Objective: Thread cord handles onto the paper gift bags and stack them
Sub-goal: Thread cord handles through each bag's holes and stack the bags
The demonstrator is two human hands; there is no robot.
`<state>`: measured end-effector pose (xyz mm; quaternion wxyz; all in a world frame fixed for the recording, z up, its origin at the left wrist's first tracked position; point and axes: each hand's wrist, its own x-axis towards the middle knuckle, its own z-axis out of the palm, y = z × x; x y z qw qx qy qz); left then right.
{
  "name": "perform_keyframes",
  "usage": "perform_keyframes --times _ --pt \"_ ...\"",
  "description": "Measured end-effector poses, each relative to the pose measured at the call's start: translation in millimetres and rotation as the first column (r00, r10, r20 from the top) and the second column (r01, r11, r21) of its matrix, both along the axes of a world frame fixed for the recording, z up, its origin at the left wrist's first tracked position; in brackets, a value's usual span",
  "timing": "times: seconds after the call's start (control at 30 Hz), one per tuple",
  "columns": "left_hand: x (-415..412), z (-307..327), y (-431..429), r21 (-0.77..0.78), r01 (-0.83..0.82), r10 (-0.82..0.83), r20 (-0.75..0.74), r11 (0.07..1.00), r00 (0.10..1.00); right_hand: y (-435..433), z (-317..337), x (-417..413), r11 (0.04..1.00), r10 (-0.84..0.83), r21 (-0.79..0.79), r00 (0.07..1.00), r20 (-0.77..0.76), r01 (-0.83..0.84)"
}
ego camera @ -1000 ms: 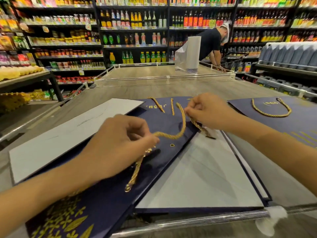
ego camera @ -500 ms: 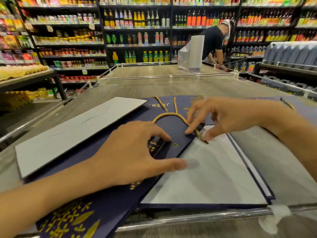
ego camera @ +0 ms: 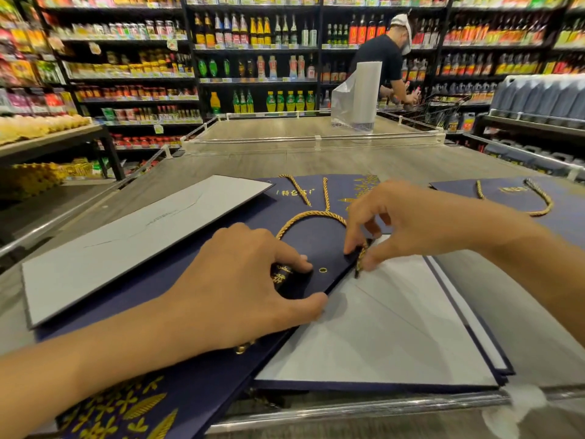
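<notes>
A flat navy paper gift bag (ego camera: pixel 202 369) with gold leaf print lies open in front of me, its pale inner panel (ego camera: pixel 380 327) to the right. My left hand (ego camera: pixel 240 289) presses the bag's top flap down beside a gold eyelet (ego camera: pixel 322 269). A gold twisted cord (ego camera: pixel 311 215) arcs above the flap. My right hand (ego camera: pixel 408 223) pinches the cord's end (ego camera: pixel 361 259) at the flap's edge, between thumb and forefinger. The cord's other end (ego camera: pixel 242 347) peeks out under my left palm. Another navy bag (ego camera: pixel 538 198) with its cord handle in place lies at the right.
A pale flat panel (ego camera: pixel 136 236) lies at the left on the wooden display table (ego camera: pixel 316 163), which has a metal rail (ego camera: pixel 348 413) along its near edge. A roll of plastic bags (ego camera: pixel 361 96) stands far back. A person (ego camera: pixel 384 58) works at the bottle shelves behind.
My left hand went from holding the cord in the air to pressing the flap flat. My right hand lowered the cord end to the flap's edge and keeps pinching it there.
</notes>
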<state>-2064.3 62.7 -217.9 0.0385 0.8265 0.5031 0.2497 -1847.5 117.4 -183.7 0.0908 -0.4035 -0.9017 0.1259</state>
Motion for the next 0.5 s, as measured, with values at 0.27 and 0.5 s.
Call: perform_keyframes --times 0.27,0.5 --pt "-3 -1 0 -0.020 0.018 -0.016 0.050 1.000 0.999 -1 1 -2 0.997 -0.008 -0.074 0.976 -0.218 -0.008" --pt "-2 -3 0 -0.006 0.028 -0.027 0.099 1.000 0.995 -8 -6 -19 0.998 0.055 -0.011 0.945 -0.322 -0.062"
